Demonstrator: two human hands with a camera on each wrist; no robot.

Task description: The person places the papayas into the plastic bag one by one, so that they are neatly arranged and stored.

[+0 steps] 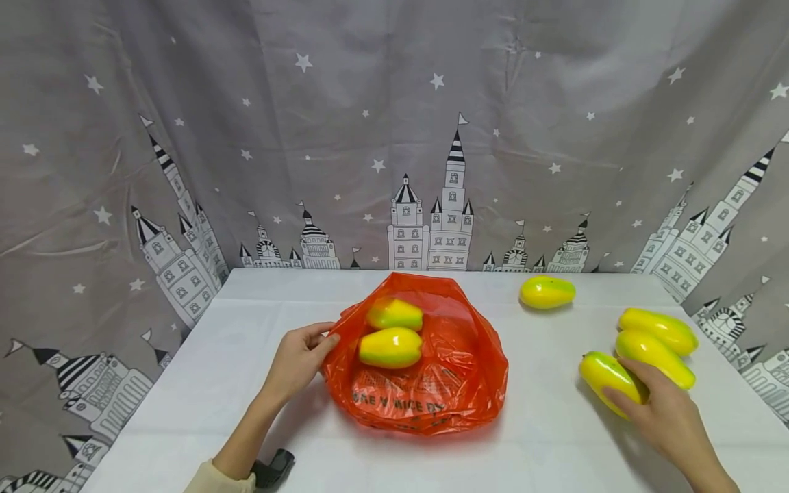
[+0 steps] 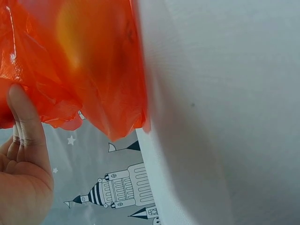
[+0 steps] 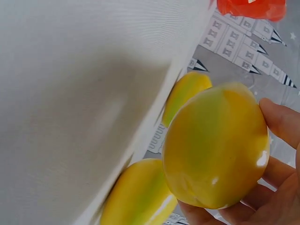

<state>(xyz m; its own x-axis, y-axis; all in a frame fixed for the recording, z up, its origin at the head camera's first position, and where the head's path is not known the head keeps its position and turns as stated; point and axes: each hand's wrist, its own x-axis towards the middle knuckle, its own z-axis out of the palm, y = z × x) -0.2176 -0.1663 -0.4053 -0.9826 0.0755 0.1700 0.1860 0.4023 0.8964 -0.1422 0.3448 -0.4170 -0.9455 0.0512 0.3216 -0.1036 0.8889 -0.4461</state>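
A red plastic bag [image 1: 459, 342] lies with its mouth spread wide, and two yellow-green papayas [image 1: 390, 348] are inside it. My left hand [image 1: 300, 361] pinches the bag's left rim between thumb and fingers; the left wrist view shows the thumb [image 2: 26, 112] against the red film. At the right side of the table my right hand [image 1: 668, 414] grips another papaya [image 1: 610, 380], with the thumb on one side and fingers on the other. That papaya [image 3: 215, 145] fills the middle of the right wrist view. Whether it touches the table is unclear.
Two more papayas [image 1: 658, 331] lie just beyond the right hand, side by side. A single papaya [image 1: 547, 292] rests near the table's back edge, right of the bag. A white cloth covers the table [image 1: 542, 438]. Behind it hangs a grey curtain [image 1: 345, 103] with castles and stars.
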